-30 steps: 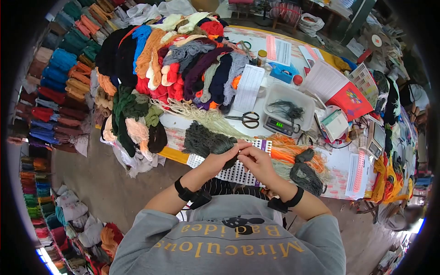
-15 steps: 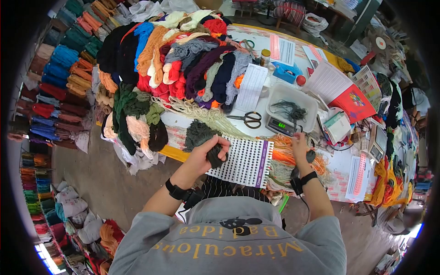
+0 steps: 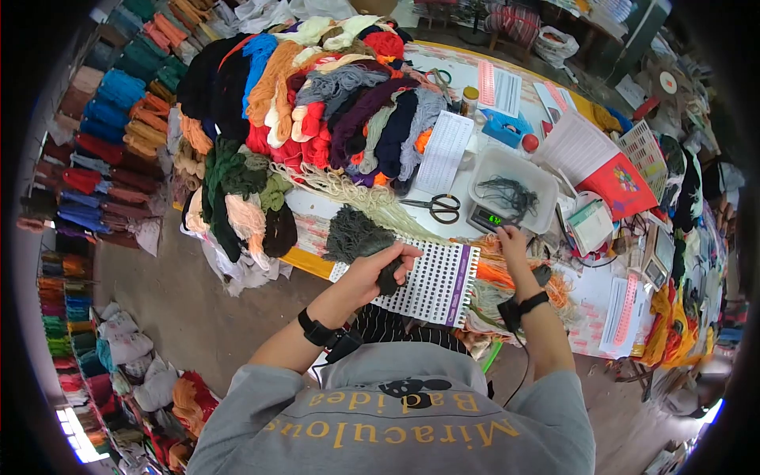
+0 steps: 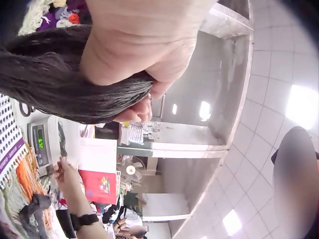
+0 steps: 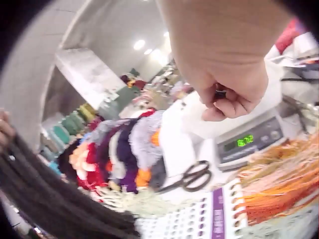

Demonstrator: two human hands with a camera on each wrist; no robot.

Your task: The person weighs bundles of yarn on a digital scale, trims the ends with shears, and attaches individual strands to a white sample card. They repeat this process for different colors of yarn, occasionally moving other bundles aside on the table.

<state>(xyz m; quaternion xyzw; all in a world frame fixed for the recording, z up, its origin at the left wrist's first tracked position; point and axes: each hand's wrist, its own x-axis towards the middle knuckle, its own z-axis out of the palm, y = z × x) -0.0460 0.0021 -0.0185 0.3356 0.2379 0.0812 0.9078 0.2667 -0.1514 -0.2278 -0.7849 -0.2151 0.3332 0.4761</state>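
Observation:
My left hand grips a dark grey yarn hank, its thick bundle hanging across the palm in the left wrist view. Beside that hand lies a fluffy dark grey pile. My right hand is over the front of the digital scale; its curled fingers pinch a small dark bit, seemingly yarn, in the right wrist view. A clear plastic tray rests on the scale with loose dark strands inside. The scale's green display is lit.
Scissors lie left of the scale. A dotted card sits at the front edge, orange yarn right of it. Colourful hanks heap at the left; a red booklet lies right of the tray.
My hands were together over the card a second ago; the right has since moved right to the scale. The left still grips the hank. The display's number has risen.

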